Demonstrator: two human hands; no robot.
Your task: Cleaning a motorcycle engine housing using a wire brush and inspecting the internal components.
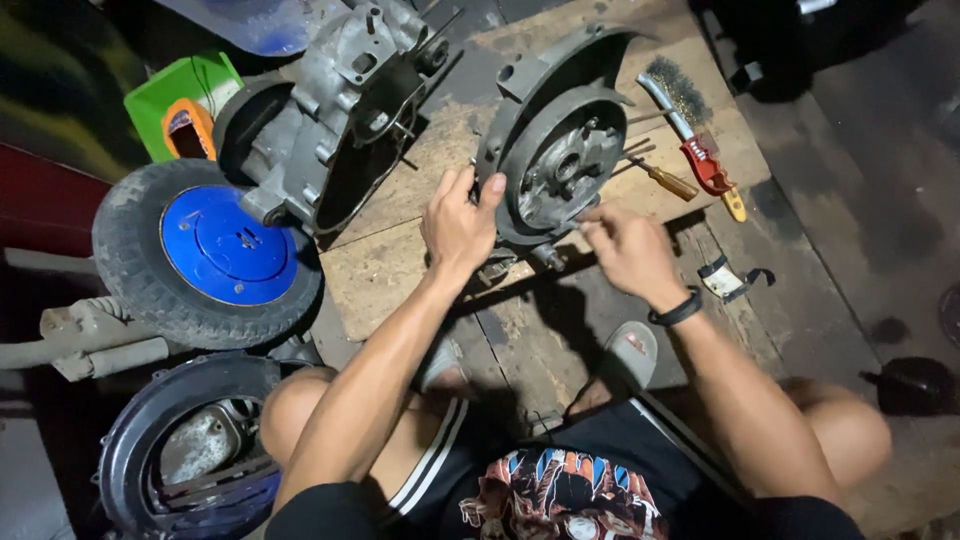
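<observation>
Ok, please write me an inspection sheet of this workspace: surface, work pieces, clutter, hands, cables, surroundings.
Surface: worn wooden board, stained, on a dark floor.
Job's things: grey metal engine cover standing on its edge on the board; a second engine casing lies to its left.
Clutter: wire brush, red-handled tool, screwdriver, small clip.
Hands: left hand grips the cover's rim; right hand pinches at its lower edge, fingers closed on something too small to tell.
Cables: nothing seen.
Surroundings: tyre with blue wheel, round dark fan housing, green box.
</observation>
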